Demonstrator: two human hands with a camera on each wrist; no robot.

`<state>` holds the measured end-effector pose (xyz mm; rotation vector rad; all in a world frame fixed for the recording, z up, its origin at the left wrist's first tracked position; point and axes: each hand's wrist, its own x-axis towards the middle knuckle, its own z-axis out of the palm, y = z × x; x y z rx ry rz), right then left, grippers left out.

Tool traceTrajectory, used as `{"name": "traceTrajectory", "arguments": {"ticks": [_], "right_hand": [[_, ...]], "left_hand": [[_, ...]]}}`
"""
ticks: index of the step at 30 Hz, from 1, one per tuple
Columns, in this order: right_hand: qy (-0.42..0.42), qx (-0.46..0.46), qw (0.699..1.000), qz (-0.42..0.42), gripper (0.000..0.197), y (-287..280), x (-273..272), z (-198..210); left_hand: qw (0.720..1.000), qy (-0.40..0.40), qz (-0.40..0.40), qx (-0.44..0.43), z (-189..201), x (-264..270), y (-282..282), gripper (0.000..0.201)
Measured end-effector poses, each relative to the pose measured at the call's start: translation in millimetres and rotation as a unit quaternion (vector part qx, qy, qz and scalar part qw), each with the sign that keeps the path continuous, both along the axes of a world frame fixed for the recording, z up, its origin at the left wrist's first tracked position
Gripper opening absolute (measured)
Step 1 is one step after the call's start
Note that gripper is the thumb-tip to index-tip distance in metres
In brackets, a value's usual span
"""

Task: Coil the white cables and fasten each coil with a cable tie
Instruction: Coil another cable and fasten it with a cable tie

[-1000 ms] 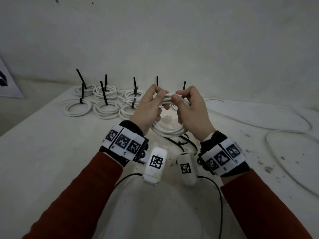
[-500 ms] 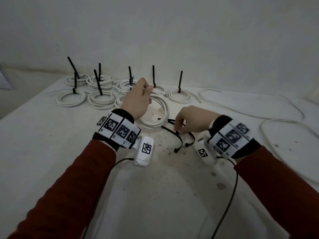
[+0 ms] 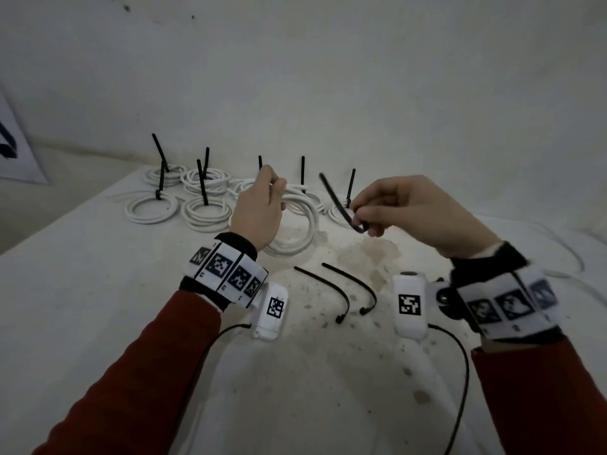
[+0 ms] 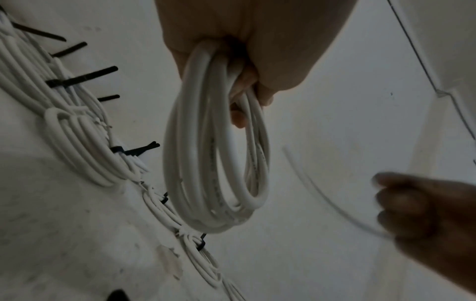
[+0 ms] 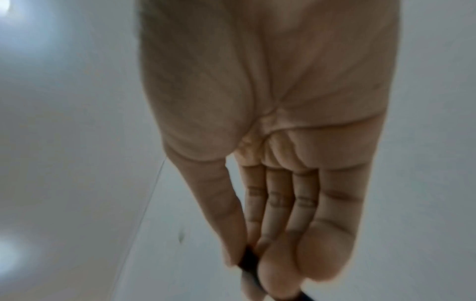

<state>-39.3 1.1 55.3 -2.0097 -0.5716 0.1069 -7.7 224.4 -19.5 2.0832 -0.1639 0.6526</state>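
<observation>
My left hand (image 3: 262, 205) grips the top of a coiled white cable (image 3: 300, 224), which hangs down from my fist; the left wrist view shows the coil (image 4: 216, 154) bunched in my curled fingers. My right hand (image 3: 404, 211) is raised to the right of the coil and pinches one end of a black cable tie (image 3: 336, 201) that points up and left. In the right wrist view the thumb and fingers pinch the dark tie (image 5: 248, 261). Two loose black cable ties (image 3: 328, 290) (image 3: 358, 285) lie on the table below my hands.
Several tied white coils (image 3: 203, 208) with upright black tie tails sit at the back left of the white table (image 3: 98, 307). A loose white cable (image 3: 558, 234) trails across the right side. A wall stands close behind.
My right hand has lifted off the table with one black tie pinched in it. My left hand still holds the coil, raised slightly.
</observation>
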Motion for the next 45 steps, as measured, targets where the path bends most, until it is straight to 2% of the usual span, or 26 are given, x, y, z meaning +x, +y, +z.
{"name": "traceTrajectory", "arguments": {"ticks": [2, 3, 4, 7, 10, 13, 15, 20, 25, 32, 37, 41, 45], "right_hand": [[0.034, 0.109, 0.993, 0.039, 0.012, -0.8, -13.9, 10.1], [0.05, 0.122, 0.99, 0.054, 0.016, 0.8, -17.9, 11.0], [0.065, 0.113, 0.989, 0.064, 0.018, 3.4, -19.8, 10.3], [0.099, 0.043, 0.993, 0.049, 0.009, 12.7, -19.0, 2.1], [0.106, 0.039, 0.993, 0.023, 0.007, 20.9, -15.0, -9.1], [0.058, 0.115, 0.992, -0.009, 0.009, 27.8, -12.6, -14.7], [-0.007, 0.137, 0.99, -0.032, 0.012, 27.7, -11.7, -14.6], [-0.165, 0.077, 0.979, -0.096, 0.027, 23.6, -6.0, -19.7], [-0.227, 0.046, 0.967, -0.107, 0.025, 24.3, -3.8, -21.8], [-0.162, 0.111, 0.978, -0.072, 0.019, 27.8, -0.8, -24.6], [-0.082, 0.178, 0.977, -0.085, 0.011, 26.9, 1.5, -24.9], [0.032, 0.276, 0.96, -0.04, 0.013, 23.9, -2.9, -20.7], [0.049, 0.307, 0.949, -0.057, 0.013, 22.0, -1.8, -18.1]], "left_hand": [[1.0, -0.009, 0.002, 0.011, 1.7, -1.2, -2.3, 0.02], [1.0, -0.017, 0.002, 0.013, 3.1, -2.1, -3.9, 0.02], [0.999, -0.029, 0.002, 0.014, 4.6, -2.8, -4.9, 0.02], [0.997, -0.077, 0.004, 0.025, 11.0, -5.4, -5.1, 0.02], [0.994, -0.101, 0.0, 0.031, 19.1, -12.0, -8.4, 0.02], [0.992, -0.118, -0.021, 0.044, 25.8, -22.1, -20.7, 0.019], [0.992, -0.112, -0.037, 0.047, 27.5, -27.0, -29.8, 0.019], [0.993, -0.091, -0.077, 0.015, 28.5, -35.7, -46.5, 0.016], [0.993, -0.081, -0.089, 0.009, 31.1, -41.8, -49.8, 0.017], [0.993, -0.068, -0.095, 0.01, 32.7, -44.3, -51.2, 0.02], [0.991, -0.061, -0.113, -0.022, 34.6, -43.9, -51.8, 0.022], [0.986, -0.058, -0.155, -0.009, 34.3, -43.9, -49.2, 0.023], [0.981, -0.058, -0.185, 0.015, 36.2, -47.1, -49.3, 0.022]]}}
